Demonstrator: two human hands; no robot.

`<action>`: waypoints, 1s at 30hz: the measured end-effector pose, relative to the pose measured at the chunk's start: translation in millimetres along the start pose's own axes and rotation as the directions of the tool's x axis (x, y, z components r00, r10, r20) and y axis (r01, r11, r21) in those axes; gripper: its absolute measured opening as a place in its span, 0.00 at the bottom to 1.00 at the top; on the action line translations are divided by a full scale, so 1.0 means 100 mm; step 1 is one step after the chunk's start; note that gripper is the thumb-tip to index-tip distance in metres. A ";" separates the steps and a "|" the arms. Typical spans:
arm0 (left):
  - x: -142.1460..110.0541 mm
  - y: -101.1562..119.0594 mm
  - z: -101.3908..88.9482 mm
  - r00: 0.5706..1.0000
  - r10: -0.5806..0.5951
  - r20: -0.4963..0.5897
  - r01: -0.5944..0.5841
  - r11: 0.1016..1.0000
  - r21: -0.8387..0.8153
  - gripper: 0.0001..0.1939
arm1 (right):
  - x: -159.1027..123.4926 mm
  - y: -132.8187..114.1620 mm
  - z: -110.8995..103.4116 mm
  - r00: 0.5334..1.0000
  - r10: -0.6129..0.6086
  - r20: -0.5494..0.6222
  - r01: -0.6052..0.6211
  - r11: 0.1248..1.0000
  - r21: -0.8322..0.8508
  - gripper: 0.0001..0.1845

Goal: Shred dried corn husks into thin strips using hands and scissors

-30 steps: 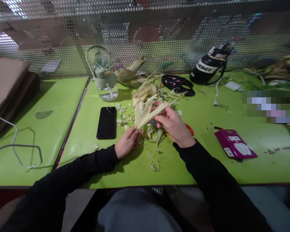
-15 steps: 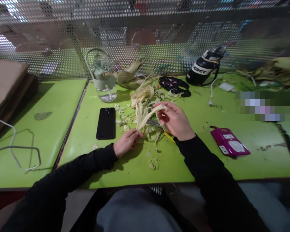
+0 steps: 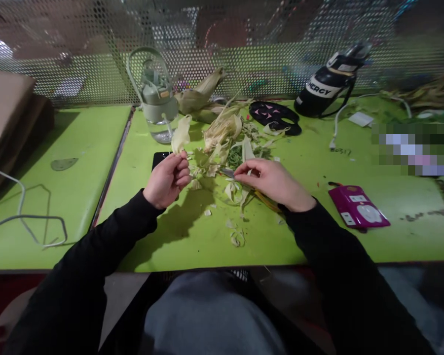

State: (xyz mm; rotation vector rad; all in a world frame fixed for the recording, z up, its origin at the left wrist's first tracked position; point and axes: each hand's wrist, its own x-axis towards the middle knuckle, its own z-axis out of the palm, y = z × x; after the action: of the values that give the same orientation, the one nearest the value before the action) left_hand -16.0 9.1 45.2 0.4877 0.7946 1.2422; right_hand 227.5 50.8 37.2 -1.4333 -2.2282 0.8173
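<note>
In my left hand (image 3: 168,180), closed in a pinch, a pale torn piece of corn husk (image 3: 181,134) stands up above the fingers. It is raised over the phone (image 3: 160,159), partly covering it. My right hand (image 3: 276,181) is closed at the fingertips beside the grey blade of scissors (image 3: 227,172). The scissors' yellow handle shows under that hand. A pale husk strip (image 3: 247,149) rises just behind the right fingers; whether they grip the strip or the blade is hidden. Husk scraps (image 3: 237,191) and a bundle of dry husk (image 3: 222,129) lie around.
A clear water bottle (image 3: 159,113) stands at the back left, beside whole husks (image 3: 202,98). Further right are a black palette-shaped piece (image 3: 274,117), a dark bottle (image 3: 325,86), a white cable (image 3: 336,130) and a purple power socket (image 3: 358,206). Brown boxes (image 3: 7,128) sit far left.
The husk both hands held has come apart. My left hand has moved left and up with one piece; my right hand has shifted slightly left and down towards the scissors. The view has tilted slightly.
</note>
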 end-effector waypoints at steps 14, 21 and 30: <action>-0.02 0.11 0.01 0.999 -0.003 -0.050 0.005 0.999 0.039 0.09 | -0.90 -0.08 0.21 0.886 0.049 0.461 0.141 0.919 -0.369 0.08; -0.02 0.03 -0.03 0.999 -0.038 -0.003 0.038 0.995 0.093 0.08 | -0.79 -0.02 0.11 0.873 0.100 0.478 -0.040 0.990 -0.134 0.07; -0.08 -0.28 0.04 0.985 -0.135 0.110 0.085 0.924 0.372 0.10 | -0.41 -0.38 0.07 0.964 0.025 0.265 -0.084 0.973 0.214 0.12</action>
State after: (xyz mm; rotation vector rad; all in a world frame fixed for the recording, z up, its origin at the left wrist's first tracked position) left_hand 3.9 -6.4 29.7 0.8106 0.9309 0.9467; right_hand 214.1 0.0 56.6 -1.3505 -2.1991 1.2986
